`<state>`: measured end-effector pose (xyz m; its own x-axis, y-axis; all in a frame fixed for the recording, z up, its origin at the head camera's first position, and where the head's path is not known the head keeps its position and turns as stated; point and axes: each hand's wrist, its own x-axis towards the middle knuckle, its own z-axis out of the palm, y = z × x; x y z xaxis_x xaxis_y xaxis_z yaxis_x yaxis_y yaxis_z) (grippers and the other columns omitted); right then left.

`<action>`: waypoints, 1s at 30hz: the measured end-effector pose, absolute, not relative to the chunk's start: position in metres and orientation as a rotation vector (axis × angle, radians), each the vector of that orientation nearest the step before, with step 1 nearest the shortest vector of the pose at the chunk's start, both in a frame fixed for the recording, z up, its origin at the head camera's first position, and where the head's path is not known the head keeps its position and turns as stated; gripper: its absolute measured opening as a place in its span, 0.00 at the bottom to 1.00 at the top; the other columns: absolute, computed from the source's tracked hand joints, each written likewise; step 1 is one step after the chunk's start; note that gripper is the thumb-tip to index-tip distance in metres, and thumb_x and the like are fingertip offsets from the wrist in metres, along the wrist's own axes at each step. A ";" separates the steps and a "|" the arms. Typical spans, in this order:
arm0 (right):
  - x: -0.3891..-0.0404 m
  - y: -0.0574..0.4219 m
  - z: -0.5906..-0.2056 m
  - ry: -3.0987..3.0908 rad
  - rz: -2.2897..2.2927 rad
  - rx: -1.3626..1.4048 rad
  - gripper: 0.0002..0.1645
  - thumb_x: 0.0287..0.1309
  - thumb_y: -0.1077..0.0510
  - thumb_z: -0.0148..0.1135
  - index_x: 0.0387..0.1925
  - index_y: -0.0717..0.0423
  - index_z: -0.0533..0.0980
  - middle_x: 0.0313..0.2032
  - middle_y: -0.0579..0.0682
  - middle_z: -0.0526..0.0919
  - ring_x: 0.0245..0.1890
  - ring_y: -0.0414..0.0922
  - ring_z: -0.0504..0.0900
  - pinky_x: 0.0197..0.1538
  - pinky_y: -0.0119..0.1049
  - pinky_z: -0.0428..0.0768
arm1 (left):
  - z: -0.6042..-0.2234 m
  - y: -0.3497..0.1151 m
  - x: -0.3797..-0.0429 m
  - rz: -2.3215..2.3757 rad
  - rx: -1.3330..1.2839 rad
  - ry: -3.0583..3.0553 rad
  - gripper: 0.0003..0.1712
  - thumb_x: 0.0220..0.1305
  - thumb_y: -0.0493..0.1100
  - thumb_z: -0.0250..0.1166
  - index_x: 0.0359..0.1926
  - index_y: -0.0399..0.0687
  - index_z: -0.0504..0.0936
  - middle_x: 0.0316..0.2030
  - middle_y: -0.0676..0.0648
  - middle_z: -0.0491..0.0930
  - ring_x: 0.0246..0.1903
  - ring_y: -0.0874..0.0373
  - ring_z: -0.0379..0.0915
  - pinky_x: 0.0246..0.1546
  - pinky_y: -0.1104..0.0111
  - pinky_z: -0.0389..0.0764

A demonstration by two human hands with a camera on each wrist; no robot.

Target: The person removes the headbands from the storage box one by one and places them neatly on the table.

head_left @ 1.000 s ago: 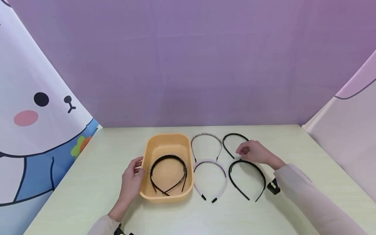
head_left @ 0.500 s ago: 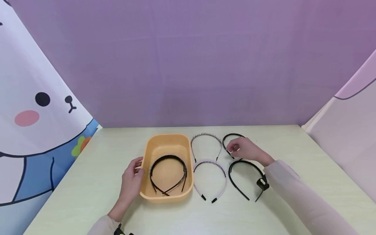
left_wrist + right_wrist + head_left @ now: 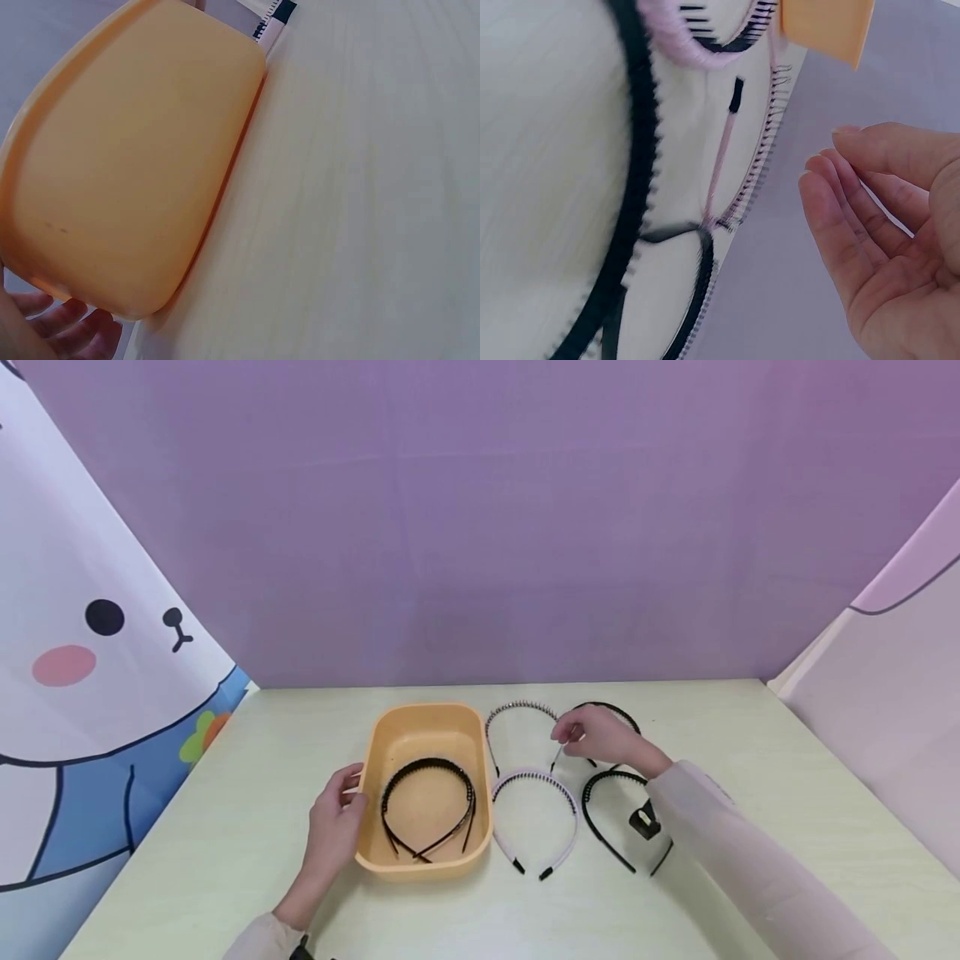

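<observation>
My left hand (image 3: 333,818) holds the left side of an orange plastic tray (image 3: 425,870), its fingers curled against the outer wall. Two or so black headbands (image 3: 429,763) lie overlapping inside it. The right hand (image 3: 600,735) is over the table with nothing in its grasp; in the right wrist view its fingers are loosely bent, thumb apart from fingertips. Its fingertips overlap one arm of a thin pinkish headband (image 3: 489,739) with a spiky comb edge. Behind the hand lies a black toothed headband (image 3: 630,720), partly hidden.
A lilac headband with black teeth (image 3: 576,818) lies close to the tray's right wall. To its right another black headband (image 3: 594,828) is partly covered by the right sleeve (image 3: 720,827). A purple backdrop (image 3: 487,568) stands at the table's back edge.
My right hand has moved left from the black headbands to the pinkish one. The left hand stays at the tray, and the headbands lie where they were.
</observation>
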<state>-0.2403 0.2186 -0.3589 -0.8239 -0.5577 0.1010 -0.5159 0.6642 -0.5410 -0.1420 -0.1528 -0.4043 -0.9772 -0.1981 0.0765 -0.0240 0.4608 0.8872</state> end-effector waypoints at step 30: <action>-0.242 0.159 -0.342 2.718 -0.974 -0.926 0.10 0.52 0.69 0.61 0.37 0.61 0.81 0.36 0.54 0.85 0.37 0.45 0.83 0.42 0.35 0.81 | -0.404 -0.154 -0.141 -1.529 0.184 -2.537 0.24 0.65 0.36 0.48 0.63 0.40 0.69 0.54 0.38 0.75 0.47 0.49 0.73 0.40 0.74 0.74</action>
<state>-0.2417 0.1586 -0.3423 -0.8081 -0.5808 0.0980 -0.5109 0.6083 -0.6074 -0.1408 -0.1536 -0.4037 -0.9774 -0.1941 0.0843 -0.0161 0.4655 0.8849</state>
